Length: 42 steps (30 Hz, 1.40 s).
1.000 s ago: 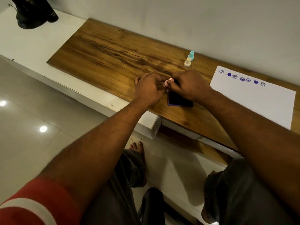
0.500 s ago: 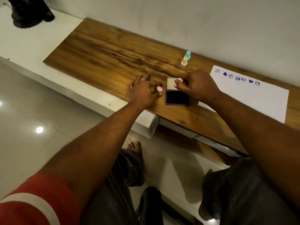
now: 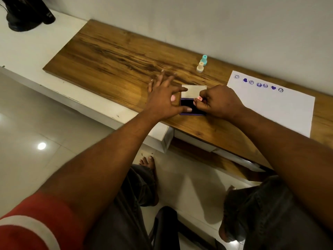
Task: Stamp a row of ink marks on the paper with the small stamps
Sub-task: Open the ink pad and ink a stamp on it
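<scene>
While inking: I am pressing a small pink stamp [image 3: 198,99] down onto the dark pad of the ink pad [image 3: 191,107], which is lying open at the centre of the frame on the wooden worktop [image 3: 108,56].
Right grip: my right hand [image 3: 219,101] is pinching the pink stamp between thumb and fingertips, closed around it, with only the stamp's pink top showing.
Left grip: my left hand [image 3: 165,98] is spreading open, holding nothing, its thumb and a fingertip resting on the left edge of the ink pad as if steadying it.
Pad lid: the pale lid [image 3: 194,90] is lying flipped back, just above the dark pad in the frame.
Paper: the white paper [image 3: 279,107] is lying to the right of my right hand, near it, running toward the lower right of the frame.
Row so far: seven purple marks [image 3: 259,84] are running along the paper's upper edge, from upper left down to the right, ending at a round one [image 3: 280,90].
Key relation: the next free spot is lying right of that last mark, along the row's long axis, so I am judging that the stamp must travel rightward and slightly down; my right hand is the nearer one and already holding the stamp.
Spare stamps: a teal stamp [image 3: 204,59] and a cream stamp [image 3: 200,67] are standing upright, touching or nearly so, above the pad near the wall.
</scene>
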Tool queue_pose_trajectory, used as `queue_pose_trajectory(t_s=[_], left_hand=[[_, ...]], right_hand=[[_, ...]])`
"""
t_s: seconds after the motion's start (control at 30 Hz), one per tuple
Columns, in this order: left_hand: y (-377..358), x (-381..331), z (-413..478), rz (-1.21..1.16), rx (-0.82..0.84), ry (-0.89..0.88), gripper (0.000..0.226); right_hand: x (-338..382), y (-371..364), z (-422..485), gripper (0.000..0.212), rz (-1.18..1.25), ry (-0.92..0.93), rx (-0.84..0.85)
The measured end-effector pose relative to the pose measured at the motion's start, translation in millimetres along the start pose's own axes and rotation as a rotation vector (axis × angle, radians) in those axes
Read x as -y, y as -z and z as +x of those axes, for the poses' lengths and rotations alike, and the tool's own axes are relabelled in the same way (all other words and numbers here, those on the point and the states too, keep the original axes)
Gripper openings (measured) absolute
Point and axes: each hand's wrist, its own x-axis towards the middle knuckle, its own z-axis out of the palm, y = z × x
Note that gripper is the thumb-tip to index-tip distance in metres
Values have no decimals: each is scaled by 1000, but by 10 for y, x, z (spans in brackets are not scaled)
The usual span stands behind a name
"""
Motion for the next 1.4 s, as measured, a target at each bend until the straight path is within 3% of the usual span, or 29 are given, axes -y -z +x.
queue_pose_trajectory(t_s=[0.23, 0.4, 0.47, 0.57, 0.6, 0.8, 1.13, 1.4], left_hand=[[-144, -55, -65, 161, 31, -62, 67], [-169, -65, -46, 109, 37, 15, 68], [-164, -77, -35, 82, 48, 47, 68], [-150, -88, -30, 52, 72, 79, 68], [-149, -87, -27, 51, 80, 84, 68], [-135, -108, -8, 59, 101, 98, 70], [-75, -182, 62, 132, 148, 75, 70], [28, -388, 157, 216, 117, 38, 81]], right_hand=[[118, 71, 37, 48, -90, 30, 47], [318, 516, 221, 46, -102, 14, -458], [379, 427, 190, 47, -83, -12, -368], [387, -5, 20, 48, -165, -118, 59], [358, -110, 3, 49, -195, -138, 106], [316, -230, 79, 49, -287, -179, 105], [284, -176, 33, 47, -154, -186, 103], [-118, 484, -97, 48, 187, -336, -288]])
